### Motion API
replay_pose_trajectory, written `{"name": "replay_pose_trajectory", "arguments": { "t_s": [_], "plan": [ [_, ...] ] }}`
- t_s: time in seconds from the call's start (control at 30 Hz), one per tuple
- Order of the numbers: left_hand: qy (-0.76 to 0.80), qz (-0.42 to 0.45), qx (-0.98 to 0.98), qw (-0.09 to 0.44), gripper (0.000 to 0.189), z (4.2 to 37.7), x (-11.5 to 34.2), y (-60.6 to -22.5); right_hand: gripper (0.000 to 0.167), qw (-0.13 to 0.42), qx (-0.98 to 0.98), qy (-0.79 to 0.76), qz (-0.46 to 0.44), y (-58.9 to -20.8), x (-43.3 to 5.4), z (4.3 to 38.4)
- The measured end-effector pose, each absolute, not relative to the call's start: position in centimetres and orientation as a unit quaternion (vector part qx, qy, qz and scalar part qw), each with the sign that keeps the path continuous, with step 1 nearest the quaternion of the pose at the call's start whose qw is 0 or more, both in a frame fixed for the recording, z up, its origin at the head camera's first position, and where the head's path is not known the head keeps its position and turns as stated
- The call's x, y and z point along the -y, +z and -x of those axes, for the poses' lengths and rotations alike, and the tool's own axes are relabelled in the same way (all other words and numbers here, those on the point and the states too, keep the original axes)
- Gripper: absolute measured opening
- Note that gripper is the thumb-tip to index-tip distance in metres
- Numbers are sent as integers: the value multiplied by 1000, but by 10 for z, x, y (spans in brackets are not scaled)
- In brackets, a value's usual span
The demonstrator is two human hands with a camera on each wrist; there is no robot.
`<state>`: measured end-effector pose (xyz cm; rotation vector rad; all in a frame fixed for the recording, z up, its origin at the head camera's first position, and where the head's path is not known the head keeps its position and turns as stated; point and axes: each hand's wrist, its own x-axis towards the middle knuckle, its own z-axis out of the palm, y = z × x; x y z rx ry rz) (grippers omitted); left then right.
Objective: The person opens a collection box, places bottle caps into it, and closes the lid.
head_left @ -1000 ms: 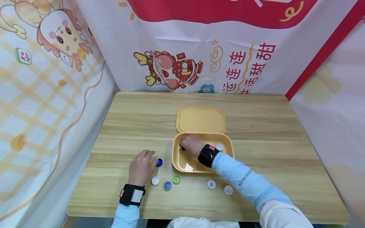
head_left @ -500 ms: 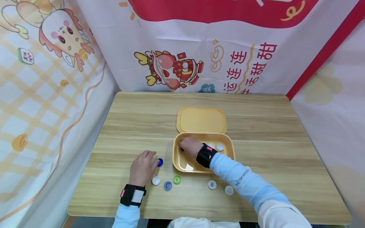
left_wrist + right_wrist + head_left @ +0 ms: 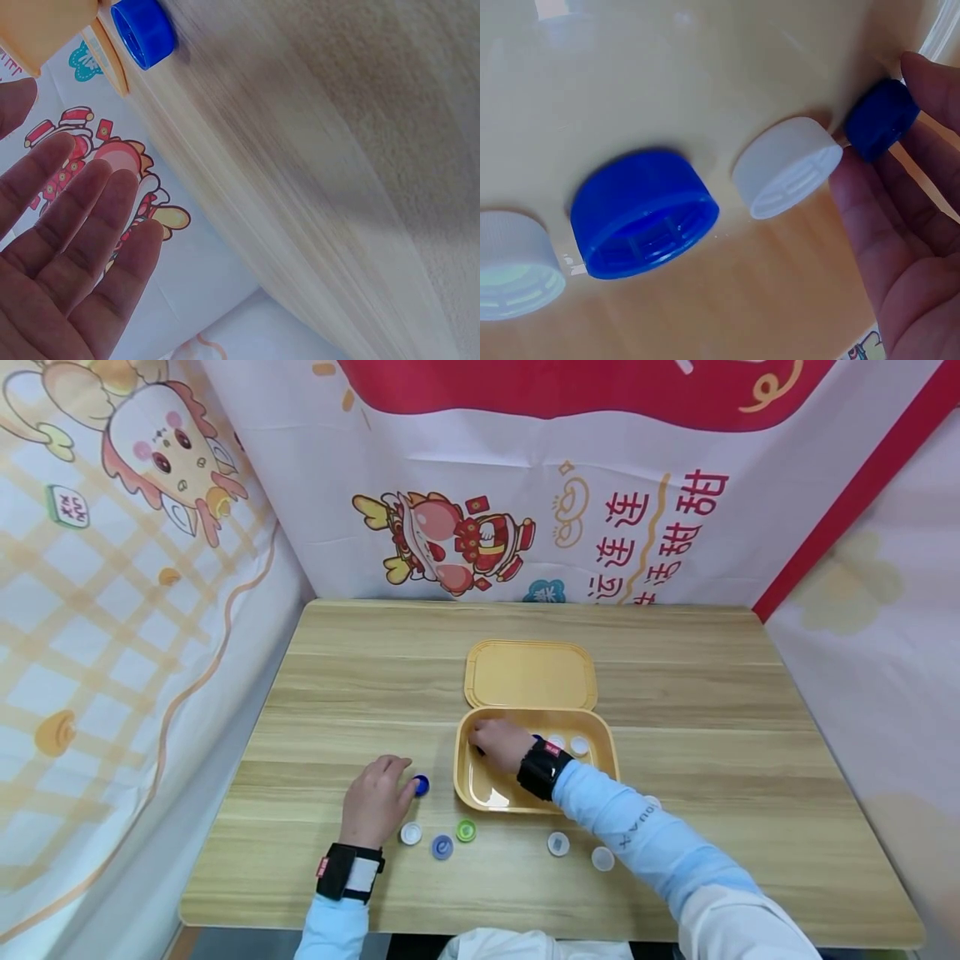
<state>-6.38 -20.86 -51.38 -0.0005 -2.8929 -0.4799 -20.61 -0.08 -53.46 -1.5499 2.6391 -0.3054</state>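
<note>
My right hand point(image 3: 504, 743) reaches into the yellow plastic box point(image 3: 480, 800) at its left end. In the right wrist view its thumb and fingers pinch a dark blue bottle cap point(image 3: 883, 118). That cap stands at the end of a row in the box, after a white cap point(image 3: 787, 166), a bigger blue cap point(image 3: 641, 214) and another white cap point(image 3: 516, 264). My left hand point(image 3: 377, 802) is held over the table with fingers extended. By its thumb in the head view lies a blue bottle cap point(image 3: 422, 786); the left wrist view shows the fingers apart from that cap.
The yellow lid point(image 3: 530, 674) lies behind the box. In front are a white cap point(image 3: 410, 833), a light blue cap point(image 3: 442, 847), a green cap point(image 3: 466, 831) and white caps point(image 3: 558, 843) farther right. Patterned cloth walls point(image 3: 420, 443) stand round the wooden table point(image 3: 360, 652).
My right hand has shifted slightly left in the box, baring more of the caps beside its wrist. Over the last half second both hands stay in place. The left hand keeps its pose.
</note>
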Motion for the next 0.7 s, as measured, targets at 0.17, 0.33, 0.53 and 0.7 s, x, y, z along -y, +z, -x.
{"name": "replay_pose_trajectory", "arguments": {
  "t_s": [0.17,0.33,0.53,0.7],
  "plan": [
    [-161,4,981,105,33,63,208,-513,15,46,-856,-111,503,-527,-2,205],
    [-156,2,983,102,34,63,208,-511,11,42,-856,-131,497,-516,-7,207],
    [-157,-1,983,96,34,62,206,-510,23,55,-864,-155,475,-492,-22,205],
    [-160,1,982,96,34,63,206,-510,34,40,-872,-180,453,-472,-42,201]
  ]
}}
